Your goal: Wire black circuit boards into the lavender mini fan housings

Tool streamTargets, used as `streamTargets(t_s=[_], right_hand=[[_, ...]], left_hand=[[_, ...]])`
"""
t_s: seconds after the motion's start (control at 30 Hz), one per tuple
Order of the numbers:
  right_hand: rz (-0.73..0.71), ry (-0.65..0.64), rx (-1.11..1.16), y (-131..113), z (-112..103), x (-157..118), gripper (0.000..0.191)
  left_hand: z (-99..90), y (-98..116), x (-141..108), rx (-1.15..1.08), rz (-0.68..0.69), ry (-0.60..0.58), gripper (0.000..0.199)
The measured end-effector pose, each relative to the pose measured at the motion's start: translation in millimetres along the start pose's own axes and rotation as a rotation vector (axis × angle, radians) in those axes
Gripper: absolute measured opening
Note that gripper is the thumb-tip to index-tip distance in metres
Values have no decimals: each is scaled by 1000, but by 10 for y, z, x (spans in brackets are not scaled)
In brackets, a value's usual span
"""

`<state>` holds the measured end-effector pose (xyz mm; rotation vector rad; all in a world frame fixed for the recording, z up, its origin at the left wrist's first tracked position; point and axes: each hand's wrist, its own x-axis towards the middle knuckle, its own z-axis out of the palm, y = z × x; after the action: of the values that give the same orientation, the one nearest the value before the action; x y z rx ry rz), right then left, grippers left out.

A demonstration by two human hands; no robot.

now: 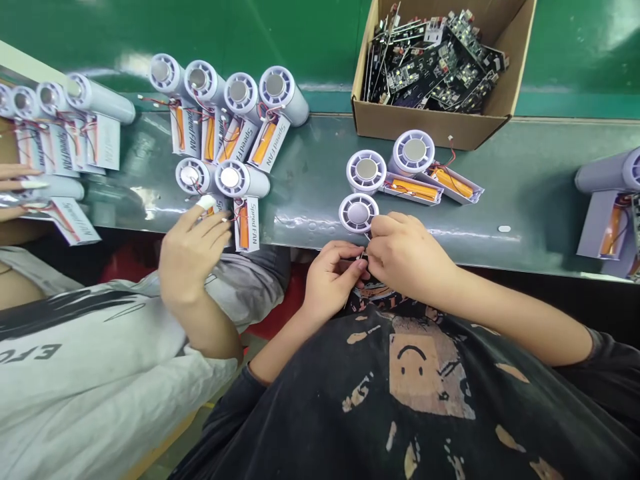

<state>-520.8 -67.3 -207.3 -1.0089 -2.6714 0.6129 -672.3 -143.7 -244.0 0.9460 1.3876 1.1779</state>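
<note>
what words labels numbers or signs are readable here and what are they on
"Speed FAN": pale lavender rectangular plastic fan handles, partly hidden on some.
"EF" plus an unclear letter: co-worker's white cloth shirt.
Too small to read: any markings on black circuit boards.
Too blurred: lettering-like print on black printed shirt.

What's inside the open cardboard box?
The cardboard box holds a jumbled heap of black circuit boards, some standing on edge at left. The box floor and anything deeper are covered.
</note>
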Motion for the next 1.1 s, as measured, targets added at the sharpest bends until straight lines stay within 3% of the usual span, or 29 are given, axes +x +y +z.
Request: streamTargets(t_s=[0.3, 0.63, 1.1], right_hand=[[-74, 251, 420, 198, 124, -45, 16], [-84, 184, 143, 136, 67, -20, 20], [-83, 176, 128, 149, 42, -24, 23]], left_hand=[[38, 8, 39, -122, -21, 11, 32], [39, -16, 51, -44, 61, 12, 27], [38, -25, 54, -11, 82, 17, 25]])
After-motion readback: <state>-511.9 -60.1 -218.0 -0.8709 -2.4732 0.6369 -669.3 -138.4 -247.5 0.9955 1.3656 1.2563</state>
